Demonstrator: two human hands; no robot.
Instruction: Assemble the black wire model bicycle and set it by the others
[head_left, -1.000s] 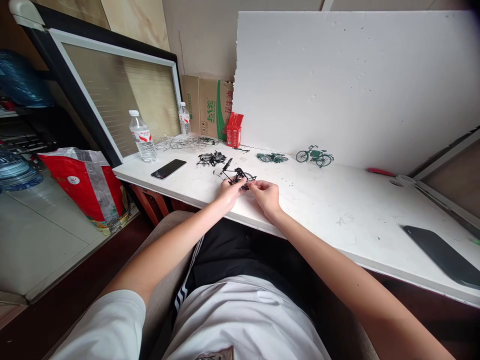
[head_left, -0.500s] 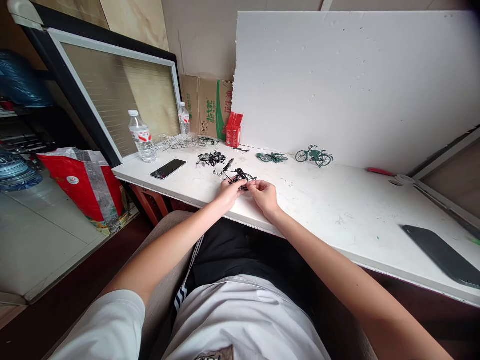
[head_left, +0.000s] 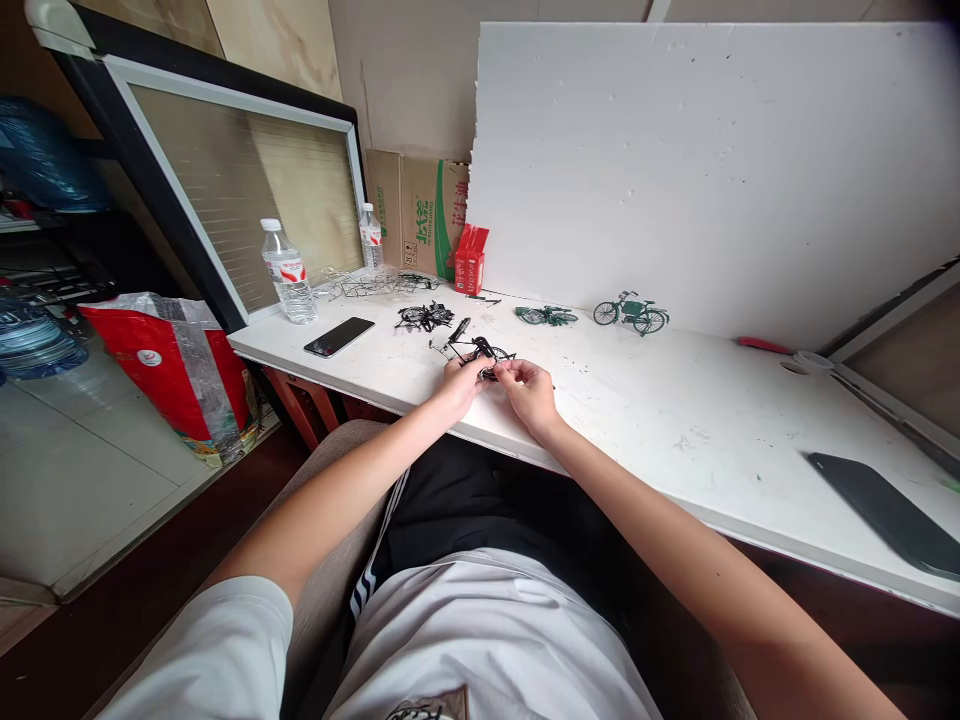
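Note:
Just above the front edge of the white table, a black model bicycle is between my two hands. My left hand grips it from the left, thumb laid across its frame. Close beside, my right hand has its fingertips pinched at the bicycle's near side; whether a small part is between them is hidden. Behind lie black model parts in a pile. Farther right, a green model bicycle stands upright, with a second green model lying flat to its left.
A phone and a water bottle are at the left, a red box at the back. Loose frames of thin plastic lie near the cardboard box. A dark flat case rests at the right edge.
The view has shifted very slightly. Both hands stay at the black model bicycle, with the right fingertips moved a little against it.

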